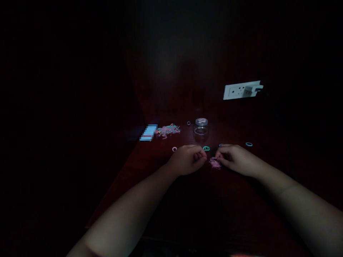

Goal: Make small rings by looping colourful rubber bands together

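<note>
My left hand (189, 159) hovers at the middle of the dark red table, thumb and fingers pinched; whatever may be between them is too small to see. Facing it, my right hand (235, 159) is also closed in a pinch, its fingertips against a small pile of pink hair elastics (215, 163). I cannot make out whether one is caught between them. Green hair elastics (206, 148) lie just beyond the gap between both hands. A pale pink elastic (174, 149) rests by my left knuckles, and a bluish one (220, 145) is partly hidden behind my right fingers.
A clear lidded jar (201, 127) stands farther back. To its left are a purple elastic (188, 123), a heap of mixed coloured elastics (168, 130) and a lit, blurred screen (148, 132). A blue elastic (249, 144) lies right. A wall socket (241, 90) holds a plug.
</note>
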Action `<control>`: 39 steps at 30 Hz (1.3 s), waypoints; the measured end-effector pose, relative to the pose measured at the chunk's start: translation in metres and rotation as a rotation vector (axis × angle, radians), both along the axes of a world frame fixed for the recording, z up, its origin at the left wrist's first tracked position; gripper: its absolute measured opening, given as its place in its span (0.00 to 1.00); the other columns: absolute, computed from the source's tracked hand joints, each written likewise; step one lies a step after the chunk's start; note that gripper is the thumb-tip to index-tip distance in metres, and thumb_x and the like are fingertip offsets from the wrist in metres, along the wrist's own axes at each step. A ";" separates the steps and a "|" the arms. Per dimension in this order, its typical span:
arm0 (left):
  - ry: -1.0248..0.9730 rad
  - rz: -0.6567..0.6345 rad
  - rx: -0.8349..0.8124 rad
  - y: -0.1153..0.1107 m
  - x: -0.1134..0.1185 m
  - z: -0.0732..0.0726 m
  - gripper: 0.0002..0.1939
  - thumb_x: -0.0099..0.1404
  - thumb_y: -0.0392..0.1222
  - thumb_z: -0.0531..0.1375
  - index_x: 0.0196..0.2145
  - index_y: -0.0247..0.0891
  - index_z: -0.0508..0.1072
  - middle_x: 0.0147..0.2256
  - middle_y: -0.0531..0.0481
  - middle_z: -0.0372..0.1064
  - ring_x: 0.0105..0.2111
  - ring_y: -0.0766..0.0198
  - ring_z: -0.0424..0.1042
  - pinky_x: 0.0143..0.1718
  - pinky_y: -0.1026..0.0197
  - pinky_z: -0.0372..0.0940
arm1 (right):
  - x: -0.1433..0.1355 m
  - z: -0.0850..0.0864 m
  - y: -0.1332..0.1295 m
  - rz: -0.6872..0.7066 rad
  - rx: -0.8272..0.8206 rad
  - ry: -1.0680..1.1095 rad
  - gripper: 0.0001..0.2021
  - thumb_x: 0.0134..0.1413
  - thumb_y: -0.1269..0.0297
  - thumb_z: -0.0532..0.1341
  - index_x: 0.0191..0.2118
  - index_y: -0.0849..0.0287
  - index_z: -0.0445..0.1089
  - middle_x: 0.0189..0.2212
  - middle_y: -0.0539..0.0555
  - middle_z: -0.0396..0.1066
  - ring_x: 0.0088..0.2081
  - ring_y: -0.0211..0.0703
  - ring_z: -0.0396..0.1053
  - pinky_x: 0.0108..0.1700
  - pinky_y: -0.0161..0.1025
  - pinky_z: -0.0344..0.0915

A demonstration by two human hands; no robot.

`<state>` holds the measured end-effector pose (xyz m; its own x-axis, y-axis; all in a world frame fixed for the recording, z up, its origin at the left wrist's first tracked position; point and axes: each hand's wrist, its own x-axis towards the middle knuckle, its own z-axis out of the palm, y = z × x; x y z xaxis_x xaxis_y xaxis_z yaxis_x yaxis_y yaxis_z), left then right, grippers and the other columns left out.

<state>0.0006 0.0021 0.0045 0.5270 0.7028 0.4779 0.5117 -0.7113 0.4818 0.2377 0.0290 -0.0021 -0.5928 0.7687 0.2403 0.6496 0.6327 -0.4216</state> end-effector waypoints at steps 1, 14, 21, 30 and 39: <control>0.002 0.000 -0.003 0.000 0.000 0.000 0.04 0.63 0.37 0.59 0.33 0.37 0.74 0.30 0.53 0.72 0.26 0.71 0.69 0.29 0.66 0.63 | 0.000 0.000 0.000 -0.002 0.000 0.002 0.05 0.53 0.68 0.59 0.30 0.56 0.73 0.28 0.51 0.73 0.29 0.41 0.68 0.33 0.38 0.61; -0.002 0.003 0.005 0.001 0.000 -0.002 0.04 0.63 0.37 0.59 0.33 0.38 0.74 0.30 0.54 0.72 0.27 0.71 0.69 0.30 0.66 0.64 | 0.001 -0.002 0.002 0.003 0.001 -0.011 0.05 0.53 0.68 0.59 0.32 0.55 0.74 0.30 0.52 0.73 0.31 0.42 0.70 0.35 0.39 0.63; -0.004 -0.006 0.001 0.001 0.000 -0.003 0.04 0.63 0.37 0.58 0.33 0.38 0.73 0.30 0.53 0.72 0.27 0.71 0.69 0.30 0.66 0.64 | 0.000 -0.001 0.001 -0.004 -0.010 -0.033 0.07 0.54 0.68 0.58 0.34 0.55 0.75 0.33 0.53 0.74 0.34 0.44 0.71 0.39 0.40 0.65; 0.138 0.205 0.132 0.020 -0.018 -0.001 0.06 0.65 0.39 0.56 0.35 0.39 0.72 0.31 0.52 0.71 0.30 0.66 0.69 0.35 0.62 0.65 | -0.001 -0.001 0.001 -0.023 0.010 -0.001 0.10 0.59 0.67 0.55 0.36 0.56 0.74 0.35 0.54 0.77 0.36 0.46 0.73 0.41 0.41 0.66; 0.231 0.922 -0.169 0.069 -0.092 -0.017 0.18 0.66 0.34 0.53 0.53 0.35 0.70 0.52 0.38 0.71 0.53 0.53 0.70 0.55 0.55 0.63 | -0.002 0.000 0.001 -0.073 0.006 0.040 0.12 0.61 0.64 0.53 0.37 0.56 0.74 0.33 0.53 0.77 0.34 0.46 0.73 0.38 0.41 0.66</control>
<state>-0.0917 0.0711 -0.0130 -0.1984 0.9374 0.2862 0.9296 0.0874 0.3581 0.2360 0.0300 -0.0019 -0.5252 0.8078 0.2675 0.6764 0.5870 -0.4447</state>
